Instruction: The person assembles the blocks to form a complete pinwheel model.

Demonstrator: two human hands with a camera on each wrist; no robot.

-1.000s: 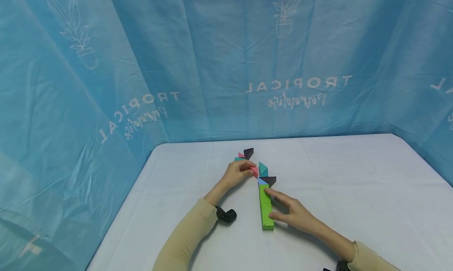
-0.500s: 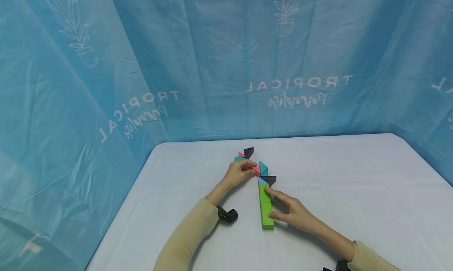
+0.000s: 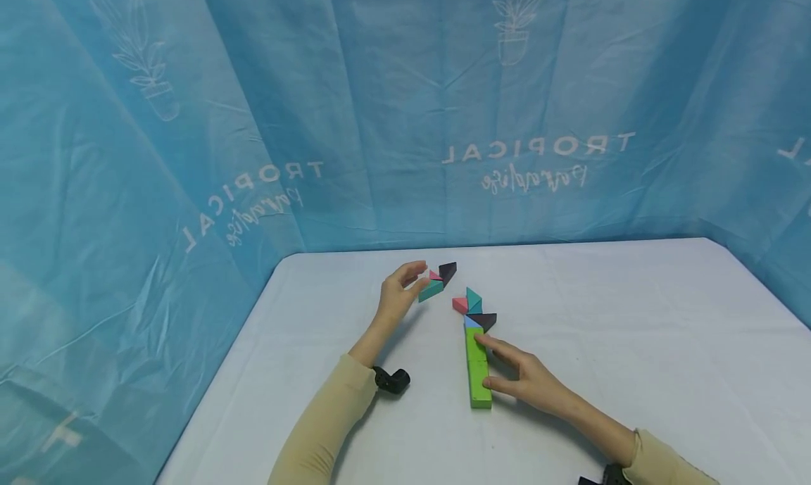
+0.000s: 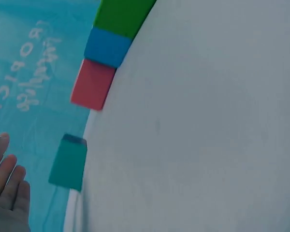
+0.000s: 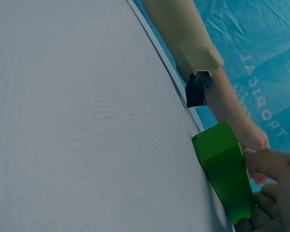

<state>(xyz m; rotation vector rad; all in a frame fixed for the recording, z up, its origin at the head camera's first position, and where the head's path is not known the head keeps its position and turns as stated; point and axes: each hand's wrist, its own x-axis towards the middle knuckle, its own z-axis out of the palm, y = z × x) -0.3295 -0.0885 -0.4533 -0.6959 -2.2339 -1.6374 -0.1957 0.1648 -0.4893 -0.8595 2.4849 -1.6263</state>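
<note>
My left hand point(image 3: 395, 295) is at the far left of the blocks, thumb and fingers spread apart beside a teal block point(image 3: 431, 291). In the left wrist view its fingers point(image 4: 9, 181) show nothing held. A small pink triangle point(image 3: 434, 276) and a black block point(image 3: 447, 272) lie behind the teal one. My right hand point(image 3: 529, 379) rests thumb and fingertip along the right side of two green blocks point(image 3: 479, 386) set end to end. Beyond them lie a blue triangle point(image 3: 470, 322), a black block point(image 3: 486, 320), teal triangles point(image 3: 474, 298) and a red block point(image 3: 460, 305).
The blocks lie on a white-covered table point(image 3: 633, 344). Blue printed cloth point(image 3: 393, 119) hangs behind and at the sides. A black wrist camera point(image 3: 393, 381) sticks out from the left sleeve, close above the table.
My left hand has pushed the red block right against the teal triangles, let go of it, and moved back left to the far teal block. The right hand stays in place.
</note>
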